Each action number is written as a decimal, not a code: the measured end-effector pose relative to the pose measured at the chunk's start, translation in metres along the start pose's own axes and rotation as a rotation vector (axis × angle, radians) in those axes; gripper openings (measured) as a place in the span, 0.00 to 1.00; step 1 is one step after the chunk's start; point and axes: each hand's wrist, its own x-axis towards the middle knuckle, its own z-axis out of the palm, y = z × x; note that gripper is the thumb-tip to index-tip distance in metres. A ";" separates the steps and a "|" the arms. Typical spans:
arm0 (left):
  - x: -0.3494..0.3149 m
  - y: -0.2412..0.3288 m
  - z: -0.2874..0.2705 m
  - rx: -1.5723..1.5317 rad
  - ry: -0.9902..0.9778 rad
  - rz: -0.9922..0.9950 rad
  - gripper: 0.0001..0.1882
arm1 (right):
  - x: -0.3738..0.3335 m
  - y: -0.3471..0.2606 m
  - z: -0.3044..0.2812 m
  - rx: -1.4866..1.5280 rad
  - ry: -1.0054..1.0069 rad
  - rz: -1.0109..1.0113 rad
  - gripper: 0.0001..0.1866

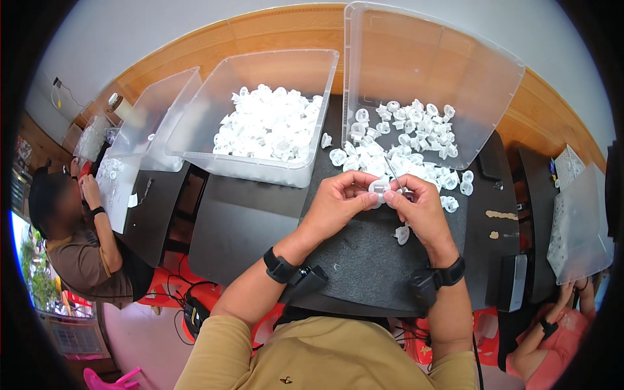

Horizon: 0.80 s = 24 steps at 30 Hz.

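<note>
Hands: left hand [339, 195] and right hand [416, 203] together, pinching one white plastic cap [378, 190] for close handling; loose caps [416, 140] at twelve o'clock, within reach.

Bright, even daylight, soft shadows, sharp centre, heavy fisheye bend w/ black vignette at edges.

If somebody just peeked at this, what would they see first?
First, the left hand and right hand pinching one small white plastic piece at the middle, above the dark mat. Next, the clear bin heaped with white pieces behind them, and the tilted bin spilling more on the right.
</note>
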 end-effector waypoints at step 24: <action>0.001 0.003 -0.003 0.164 0.032 -0.091 0.14 | -0.006 -0.002 0.015 -0.374 0.138 -0.222 0.07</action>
